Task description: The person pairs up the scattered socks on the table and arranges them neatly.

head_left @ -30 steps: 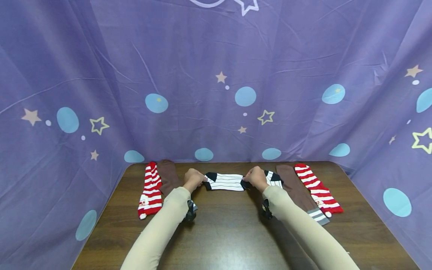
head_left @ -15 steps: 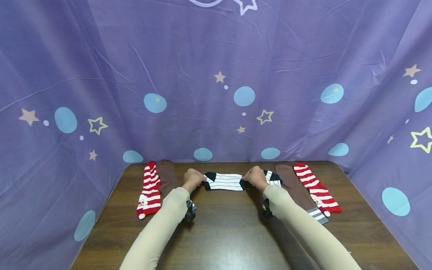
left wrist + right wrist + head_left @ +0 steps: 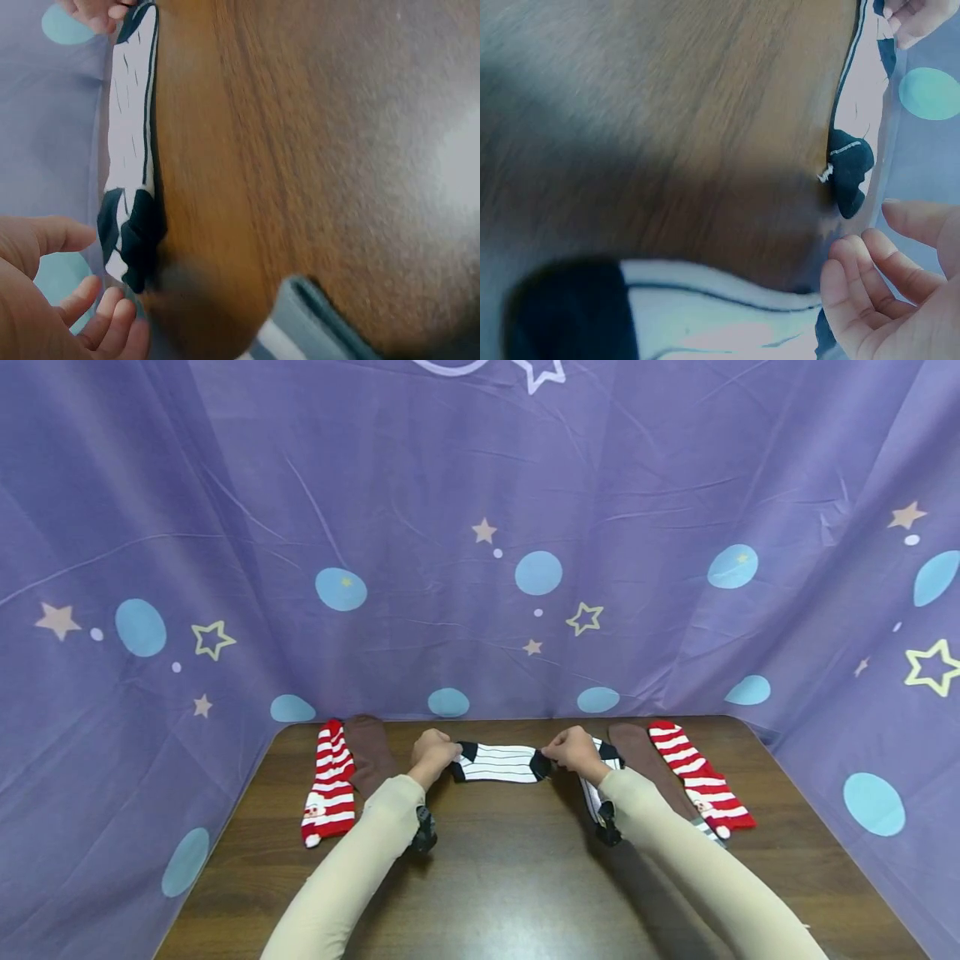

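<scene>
A white ankle sock (image 3: 502,762) with thin dark stripes and black toe, heel and cuff lies flat across the back middle of the table. My left hand (image 3: 433,753) is at its left end; in the left wrist view the thumb and fingers stand apart beside the black part. At the other end is my right hand (image 3: 576,750), just off the black toe, its fingers loosely bent around nothing in the right wrist view. A matching sock (image 3: 590,792) lies under my right wrist, partly hidden by the hand and sleeve.
To the left lie a red-and-white striped sock (image 3: 328,785) and a brown sock (image 3: 371,747), whose grey striped cuff (image 3: 300,326) shows near my left wrist. Another brown sock (image 3: 648,760) and red striped sock (image 3: 701,777) lie at right. A purple curtain (image 3: 480,568) hangs behind the table.
My right hand has come off the black toe and its forearm has shifted right, showing more of the matching sock. The left hand has barely moved; the flat sock stays in place.
</scene>
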A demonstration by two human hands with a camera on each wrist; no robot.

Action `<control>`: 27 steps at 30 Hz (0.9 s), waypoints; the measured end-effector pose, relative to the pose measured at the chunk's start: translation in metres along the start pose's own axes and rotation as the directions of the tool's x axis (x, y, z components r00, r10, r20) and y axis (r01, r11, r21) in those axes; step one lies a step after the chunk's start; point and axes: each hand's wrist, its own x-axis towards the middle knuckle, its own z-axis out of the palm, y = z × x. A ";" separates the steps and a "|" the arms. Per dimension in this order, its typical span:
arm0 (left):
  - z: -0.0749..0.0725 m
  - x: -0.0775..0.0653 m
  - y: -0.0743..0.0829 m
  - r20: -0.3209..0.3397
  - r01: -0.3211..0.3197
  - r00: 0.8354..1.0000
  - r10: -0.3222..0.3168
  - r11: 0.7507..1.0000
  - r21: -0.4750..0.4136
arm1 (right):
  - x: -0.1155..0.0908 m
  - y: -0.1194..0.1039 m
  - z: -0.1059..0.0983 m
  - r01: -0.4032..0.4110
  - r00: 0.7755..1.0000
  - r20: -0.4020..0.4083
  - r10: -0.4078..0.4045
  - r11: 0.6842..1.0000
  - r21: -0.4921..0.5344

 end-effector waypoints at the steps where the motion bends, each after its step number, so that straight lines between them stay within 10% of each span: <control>1: 0.001 0.000 0.003 -0.003 0.001 1.000 -0.001 1.000 -0.004 | -0.001 0.001 -0.002 0.000 1.000 0.003 0.000 1.000 0.003; 15: 0.032 -0.008 0.041 -0.051 -0.160 0.987 0.152 0.943 -0.290 | -0.014 0.011 -0.040 0.074 0.997 -0.005 -0.074 0.995 -0.065; 27: 0.052 -0.013 0.075 0.087 -0.096 0.987 0.133 0.936 -0.338 | -0.031 0.020 -0.067 0.028 1.000 0.017 -0.026 0.995 -0.095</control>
